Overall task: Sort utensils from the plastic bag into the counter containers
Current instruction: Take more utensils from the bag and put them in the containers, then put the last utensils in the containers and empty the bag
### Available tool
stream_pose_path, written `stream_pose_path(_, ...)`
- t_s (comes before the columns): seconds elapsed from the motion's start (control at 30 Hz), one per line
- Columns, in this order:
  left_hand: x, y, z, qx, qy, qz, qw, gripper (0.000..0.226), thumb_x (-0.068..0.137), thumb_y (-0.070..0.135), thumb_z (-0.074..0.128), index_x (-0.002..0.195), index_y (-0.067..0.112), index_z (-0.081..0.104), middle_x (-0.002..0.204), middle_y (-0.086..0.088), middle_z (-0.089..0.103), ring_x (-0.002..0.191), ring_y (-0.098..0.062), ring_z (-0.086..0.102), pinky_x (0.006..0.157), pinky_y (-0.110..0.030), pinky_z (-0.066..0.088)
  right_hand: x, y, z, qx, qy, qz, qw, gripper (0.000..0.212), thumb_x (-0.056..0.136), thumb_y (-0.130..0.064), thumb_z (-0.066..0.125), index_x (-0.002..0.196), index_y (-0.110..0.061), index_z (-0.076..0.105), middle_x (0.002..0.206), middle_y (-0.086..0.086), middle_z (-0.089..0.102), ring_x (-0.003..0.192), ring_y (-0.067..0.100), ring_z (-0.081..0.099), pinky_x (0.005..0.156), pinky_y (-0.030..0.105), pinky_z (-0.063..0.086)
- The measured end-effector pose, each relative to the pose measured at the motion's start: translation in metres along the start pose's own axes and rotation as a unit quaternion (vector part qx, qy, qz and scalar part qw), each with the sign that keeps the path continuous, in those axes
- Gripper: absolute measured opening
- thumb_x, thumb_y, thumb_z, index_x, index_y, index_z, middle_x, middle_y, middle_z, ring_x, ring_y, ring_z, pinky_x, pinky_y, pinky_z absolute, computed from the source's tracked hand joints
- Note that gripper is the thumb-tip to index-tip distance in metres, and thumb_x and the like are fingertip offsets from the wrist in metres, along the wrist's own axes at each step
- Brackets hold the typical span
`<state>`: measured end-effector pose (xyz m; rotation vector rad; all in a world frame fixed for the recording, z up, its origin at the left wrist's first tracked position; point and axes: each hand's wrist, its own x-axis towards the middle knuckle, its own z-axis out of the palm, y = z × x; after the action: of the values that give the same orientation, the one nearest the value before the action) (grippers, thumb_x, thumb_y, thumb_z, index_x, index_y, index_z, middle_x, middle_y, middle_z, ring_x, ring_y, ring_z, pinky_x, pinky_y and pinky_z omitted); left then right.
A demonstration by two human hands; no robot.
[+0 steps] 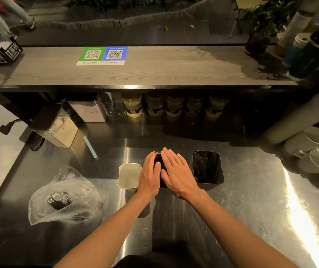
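Note:
A clear plastic bag (71,182) lies on the steel counter at the left, with a bundle of dark utensils (59,200) inside. Three containers stand in a row ahead of me. The white one (128,176) looks empty. The middle dark one (158,158) is mostly hidden under my hands. The black one on the right (208,167) holds dark utensils. My left hand (150,176) lies flat against the middle container's left side, and my right hand (178,175) lies flat over its top. Fingers are stretched out, and nothing shows in either hand.
A raised wooden shelf (154,74) with QR code cards runs across the back. Jars (174,105) line up beneath it. A boxy appliance (58,126) and a pale blue stick (90,147) sit at the left. Stacked white cups (313,149) stand at the right.

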<state>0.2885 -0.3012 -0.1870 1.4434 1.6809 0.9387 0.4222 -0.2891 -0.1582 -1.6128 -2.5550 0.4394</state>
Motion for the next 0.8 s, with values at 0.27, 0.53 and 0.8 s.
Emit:
stream_pose_path(0.27,-0.001,-0.004,0.000,-0.039,-0.001,-0.023,0.999,0.041,0.109,0.035,0.033,0.143,0.025,0.052,0.156,0.009,0.039,0.139,-0.007,0.040,0.115,-0.031,0.035,-0.005,-0.007,0.009,-0.034,-0.006,0.019,0.999,0.060,0.106,-0.043,0.017,0.160,-0.017,0.009,0.167,0.003,0.002,0.154,0.018,-0.002,0.121,0.035,-0.010)
stream_pose_path(0.53,0.003,-0.002,0.000,-0.075,0.016,-0.056,0.995,0.037,0.107,0.021,0.044,0.143,0.023,0.050,0.146,0.004,0.048,0.133,-0.011,0.047,0.113,-0.031,0.040,-0.008,-0.013,0.006,-0.062,-0.024,0.022,0.998,0.075,0.093,-0.048,-0.011,0.159,-0.017,0.006,0.168,0.004,0.001,0.154,0.021,-0.006,0.119,0.037,-0.013)
stream_pose_path(0.8,-0.006,-0.005,-0.027,-0.106,0.040,-0.013,0.993,0.029,0.108,0.030,0.036,0.130,0.024,0.055,0.127,0.006,0.061,0.116,-0.009,0.058,0.102,-0.030,0.049,-0.006,-0.054,0.000,0.091,0.118,0.006,0.989,0.051,0.101,-0.032,0.033,0.145,-0.011,0.049,0.149,0.008,0.050,0.138,0.021,0.045,0.115,0.040,0.038)
